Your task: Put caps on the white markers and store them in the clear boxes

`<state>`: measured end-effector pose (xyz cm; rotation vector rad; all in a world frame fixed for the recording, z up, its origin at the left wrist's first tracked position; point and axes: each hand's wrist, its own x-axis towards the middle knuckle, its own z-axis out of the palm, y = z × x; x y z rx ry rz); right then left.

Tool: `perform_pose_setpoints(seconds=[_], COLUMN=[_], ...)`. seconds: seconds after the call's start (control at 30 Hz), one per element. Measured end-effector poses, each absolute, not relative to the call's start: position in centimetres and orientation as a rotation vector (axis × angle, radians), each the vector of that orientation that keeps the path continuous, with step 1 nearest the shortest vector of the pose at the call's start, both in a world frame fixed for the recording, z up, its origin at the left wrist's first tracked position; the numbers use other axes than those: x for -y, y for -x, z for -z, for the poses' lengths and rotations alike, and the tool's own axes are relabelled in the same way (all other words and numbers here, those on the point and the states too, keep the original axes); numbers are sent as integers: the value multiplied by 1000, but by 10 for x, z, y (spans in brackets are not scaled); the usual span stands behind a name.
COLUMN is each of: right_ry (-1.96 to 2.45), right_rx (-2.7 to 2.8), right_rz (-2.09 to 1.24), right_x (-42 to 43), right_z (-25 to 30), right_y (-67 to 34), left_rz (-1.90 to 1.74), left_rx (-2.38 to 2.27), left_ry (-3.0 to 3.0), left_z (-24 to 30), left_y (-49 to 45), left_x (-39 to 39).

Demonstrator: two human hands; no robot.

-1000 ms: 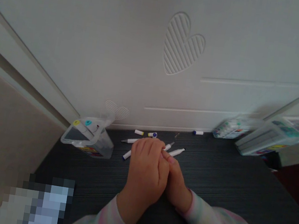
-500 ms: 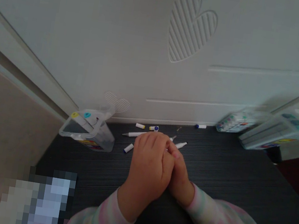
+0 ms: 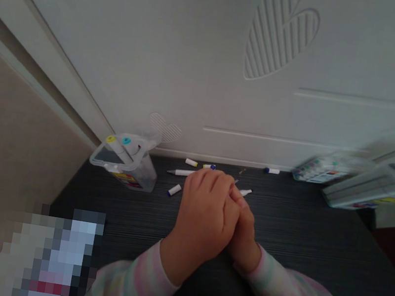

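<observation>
My left hand point(image 3: 206, 209) is closed in front of me over the dark table, its back toward the camera. My right hand point(image 3: 246, 228) presses against it from the right, its fingers bent and partly hidden behind the left. What the two hands hold between them, if anything, is covered. Just beyond the knuckles lie a white marker point(image 3: 180, 172) with a grey tip and another white marker point(image 3: 246, 193), both partly hidden. A blue-ended cap point(image 3: 174, 190) lies left of my left hand. A white cap with a yellow end point(image 3: 191, 162) lies farther back.
A clear plastic case point(image 3: 141, 171) holding yellow- and cyan-ended markers stands at the left. A blue-ended cap point(image 3: 273, 171) lies by the white panel point(image 3: 201, 78). At the right are a bag of markers point(image 3: 317, 169) and a larger clear case point(image 3: 367, 187). A pixelated patch covers the lower left.
The view has shifted, so the cases and caps appear slightly farther right. My hands stay clasped together, with the left tilted a little more over the markers.
</observation>
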<state>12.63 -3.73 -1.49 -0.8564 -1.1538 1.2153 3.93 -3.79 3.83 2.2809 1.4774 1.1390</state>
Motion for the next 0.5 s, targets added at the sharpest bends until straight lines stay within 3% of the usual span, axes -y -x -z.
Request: perform_pose_setpoints(seconds=[0.5], right_ry=[921], right_rx=[1155], right_rz=[-1185], right_x=[36], right_z=[18], right_y=[-127], left_rz=[-1149], left_rx=[-1469], left_ry=[-2245], left_z=[-39], left_y=[-40], left_x=[40])
